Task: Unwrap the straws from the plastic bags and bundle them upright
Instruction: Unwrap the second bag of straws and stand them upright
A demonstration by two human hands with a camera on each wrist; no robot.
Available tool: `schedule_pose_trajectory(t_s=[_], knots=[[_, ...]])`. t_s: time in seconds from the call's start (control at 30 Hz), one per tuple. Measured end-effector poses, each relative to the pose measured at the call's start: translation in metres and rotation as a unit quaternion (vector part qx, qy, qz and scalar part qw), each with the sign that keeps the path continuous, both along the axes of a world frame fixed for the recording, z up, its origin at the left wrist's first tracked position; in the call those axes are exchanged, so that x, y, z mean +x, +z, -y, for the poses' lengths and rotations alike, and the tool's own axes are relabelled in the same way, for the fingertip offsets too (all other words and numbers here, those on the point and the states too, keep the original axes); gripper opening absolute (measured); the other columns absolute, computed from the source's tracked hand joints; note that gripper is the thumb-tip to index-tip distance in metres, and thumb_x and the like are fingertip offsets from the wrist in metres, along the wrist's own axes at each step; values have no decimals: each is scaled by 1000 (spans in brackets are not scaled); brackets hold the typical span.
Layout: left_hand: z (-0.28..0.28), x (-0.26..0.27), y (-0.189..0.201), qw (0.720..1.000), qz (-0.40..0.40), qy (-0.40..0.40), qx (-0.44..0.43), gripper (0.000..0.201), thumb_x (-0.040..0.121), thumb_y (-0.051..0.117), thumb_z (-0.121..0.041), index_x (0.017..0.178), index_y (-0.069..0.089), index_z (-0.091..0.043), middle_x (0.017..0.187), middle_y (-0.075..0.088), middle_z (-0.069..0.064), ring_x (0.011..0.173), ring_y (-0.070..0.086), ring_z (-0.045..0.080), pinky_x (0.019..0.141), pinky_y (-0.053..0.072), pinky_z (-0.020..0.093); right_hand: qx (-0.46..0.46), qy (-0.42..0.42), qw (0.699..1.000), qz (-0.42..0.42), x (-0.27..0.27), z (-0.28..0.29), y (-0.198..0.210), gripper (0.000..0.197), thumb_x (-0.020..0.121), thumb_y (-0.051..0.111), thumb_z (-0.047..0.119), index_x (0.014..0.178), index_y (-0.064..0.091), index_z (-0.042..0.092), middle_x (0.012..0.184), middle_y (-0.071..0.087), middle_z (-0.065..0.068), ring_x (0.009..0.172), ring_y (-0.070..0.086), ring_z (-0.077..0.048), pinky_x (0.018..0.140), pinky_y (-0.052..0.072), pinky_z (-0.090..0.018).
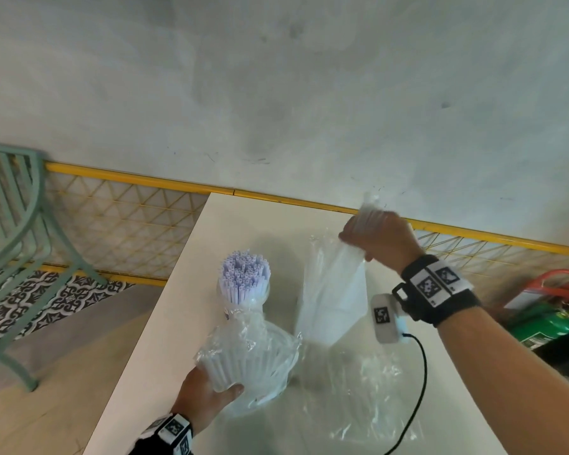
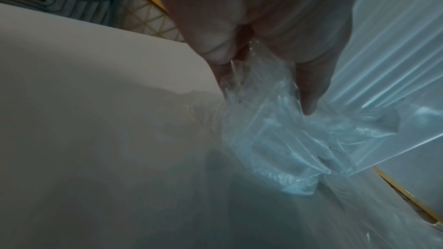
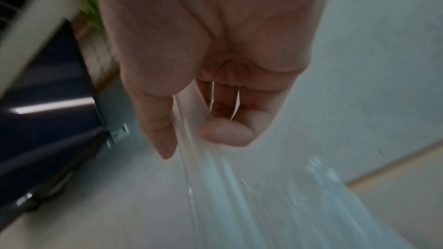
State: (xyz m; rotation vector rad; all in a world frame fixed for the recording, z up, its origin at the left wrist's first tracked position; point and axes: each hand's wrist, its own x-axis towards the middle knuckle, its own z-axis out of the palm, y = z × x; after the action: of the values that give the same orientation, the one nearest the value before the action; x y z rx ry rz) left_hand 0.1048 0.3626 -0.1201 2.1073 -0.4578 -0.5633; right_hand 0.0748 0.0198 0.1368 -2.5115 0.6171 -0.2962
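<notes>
A bunch of white straws [image 1: 243,277] stands upright on the white table [image 1: 165,339], open ends up. In front of it my left hand [image 1: 211,394] grips a second bunch of straws inside a crumpled clear bag [image 1: 248,356]. In the left wrist view its thumb and fingers [image 2: 309,86] hold that crumpled film [image 2: 275,135]. My right hand [image 1: 380,239] is raised over the table's far side. It grips the top of a long clear bag [image 1: 334,290], which hangs down beside the wrapped bunch. The right wrist view is blurred and shows the right hand [image 3: 191,135] pinching the film [image 3: 215,186].
More loose clear plastic [image 1: 372,389] lies on the table at the near right, crossed by a black cable [image 1: 421,372] from my wrist device. A green metal chair [image 1: 20,231] stands left of the table. A yellow mesh railing [image 1: 128,178] runs behind it, and a green cylinder [image 1: 546,326] sits at the right.
</notes>
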Motion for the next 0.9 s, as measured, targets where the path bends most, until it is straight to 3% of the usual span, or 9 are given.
schedule_pose_trajectory(t_s=[0.07, 0.13, 0.3, 0.37, 0.43, 0.5, 0.67, 0.77, 0.9], knots=[[0, 0, -1, 1000, -6, 3, 1, 48, 63, 87, -33, 104, 64, -30, 96, 70, -13, 96, 65, 6, 90, 46, 23, 7, 11, 999, -52, 3, 4, -32, 22, 76, 77, 44, 88, 66, 29, 80, 71, 11, 67, 70, -9, 55, 43, -10], [-1, 0, -2, 1000, -13, 8, -2, 50, 61, 87, -34, 104, 62, -32, 97, 69, -13, 97, 65, 7, 90, 44, 22, 25, -12, 999, -40, 3, 6, -52, 48, 69, 84, 46, 108, 61, 30, 102, 66, 10, 92, 61, -12, 65, 36, -12], [-2, 2, -5, 999, -34, 15, -1, 56, 59, 86, -39, 109, 68, -21, 96, 72, -11, 96, 66, 6, 91, 49, 26, 48, -29, 986, 158, 5, 4, -54, 110, 56, 96, 22, 143, 30, 33, 141, 37, 6, 109, 49, -12, 82, 40, -13], [-2, 2, -5, 999, -40, 16, -7, 62, 54, 83, -47, 109, 68, -21, 95, 72, -11, 96, 66, 5, 91, 49, 26, -5, 12, 991, 136, 6, 5, -56, 110, 61, 93, 22, 147, 25, 36, 152, 26, 10, 126, 45, -14, 96, 44, -22], [-2, 3, -5, 999, -40, 21, -10, 72, 48, 76, -58, 109, 68, -21, 96, 72, -12, 96, 66, 4, 92, 50, 27, -103, 86, 989, 58, 6, 7, -68, 99, 75, 84, 27, 152, 22, 32, 160, 21, 8, 145, 29, -15, 113, 35, -36], [-2, 4, -6, 999, -42, 25, -10, 76, 46, 74, -61, 111, 67, -21, 97, 72, -12, 97, 66, 5, 94, 50, 29, -188, 154, 969, -49, 3, 3, -81, 82, 90, 68, 31, 155, 18, 26, 163, 19, 6, 150, 14, -14, 119, 26, -44], [-1, 6, -8, 999, -43, 20, -3, 76, 50, 78, -55, 115, 66, -18, 98, 72, -10, 98, 66, 6, 92, 49, 26, -223, 189, 933, -209, -2, -6, -96, 72, 102, 39, 44, 156, -4, 24, 165, -5, 10, 151, -7, -12, 123, 4, -41], [-1, 6, -8, 999, -45, 18, 4, 73, 53, 81, -51, 116, 65, -18, 100, 71, -10, 99, 65, 8, 91, 47, 25, -192, 195, 939, -210, 0, -7, -84, 75, 100, 41, 45, 156, -7, 30, 163, -11, 14, 151, -11, -12, 123, 1, -43], [-2, 6, -9, 999, -43, 19, 6, 76, 49, 77, -57, 115, 65, -21, 100, 71, -10, 100, 65, 8, 93, 48, 27, -155, 181, 957, -168, -5, -2, -64, 96, 84, 66, 32, 152, 0, 44, 162, -8, 19, 150, -10, -12, 121, 7, -50]])
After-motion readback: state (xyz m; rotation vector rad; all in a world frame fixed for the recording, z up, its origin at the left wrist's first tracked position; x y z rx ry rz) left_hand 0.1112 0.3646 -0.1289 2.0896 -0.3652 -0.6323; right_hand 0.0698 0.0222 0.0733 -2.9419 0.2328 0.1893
